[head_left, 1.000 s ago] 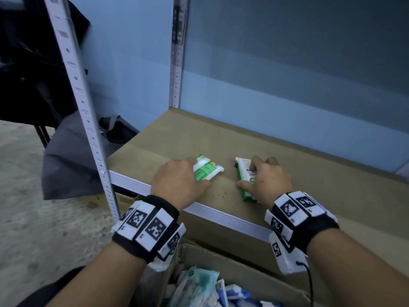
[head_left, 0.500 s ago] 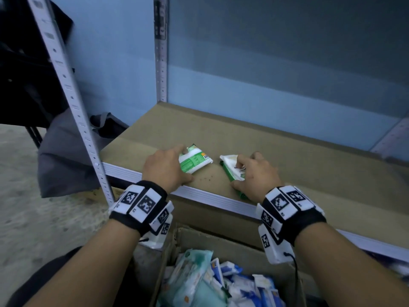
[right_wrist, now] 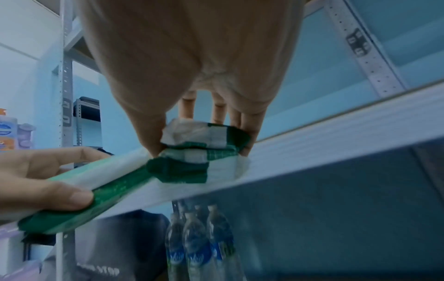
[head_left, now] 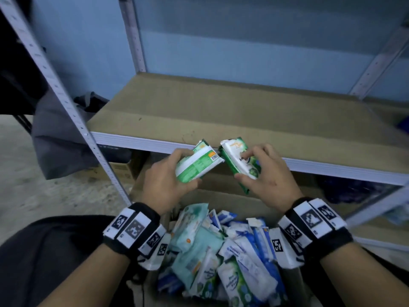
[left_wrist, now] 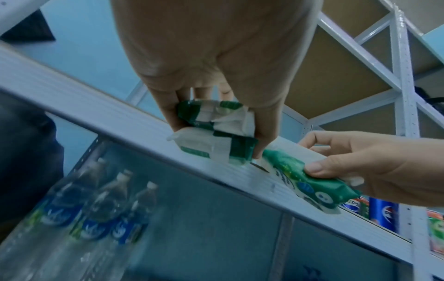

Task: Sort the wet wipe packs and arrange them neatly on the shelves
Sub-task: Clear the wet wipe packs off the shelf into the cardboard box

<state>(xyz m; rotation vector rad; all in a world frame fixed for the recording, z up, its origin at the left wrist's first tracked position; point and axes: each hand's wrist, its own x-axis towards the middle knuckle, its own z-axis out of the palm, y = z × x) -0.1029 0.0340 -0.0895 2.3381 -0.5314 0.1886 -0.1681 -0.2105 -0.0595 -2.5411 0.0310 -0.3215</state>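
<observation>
My left hand [head_left: 188,167] grips a green-and-white wet wipe pack [head_left: 199,162] between thumb and fingers. My right hand [head_left: 243,166] grips a second green-and-white pack [head_left: 238,152]. Both packs hang in the air side by side, just in front of the shelf's white front edge [head_left: 137,140], with their near corners almost touching. In the left wrist view the left hand's pack [left_wrist: 209,150] looks thick and layered, and the right hand's pack [left_wrist: 300,180] shows beside it. The right wrist view shows the right hand's pack [right_wrist: 192,167] and the left hand's pack [right_wrist: 96,186].
An open cardboard box [head_left: 221,200] full of several blue, white and green wipe packs sits below my hands. The brown shelf board [head_left: 221,111] lies beyond the packs. A perforated metal upright [head_left: 66,107] stands at left, a grey bag [head_left: 57,140] behind it. Water bottles [left_wrist: 96,209] stand under the shelf.
Both hands lifted their packs off the shelf board and drew them back towards me, past the front edge and over the box. The view has tilted down.
</observation>
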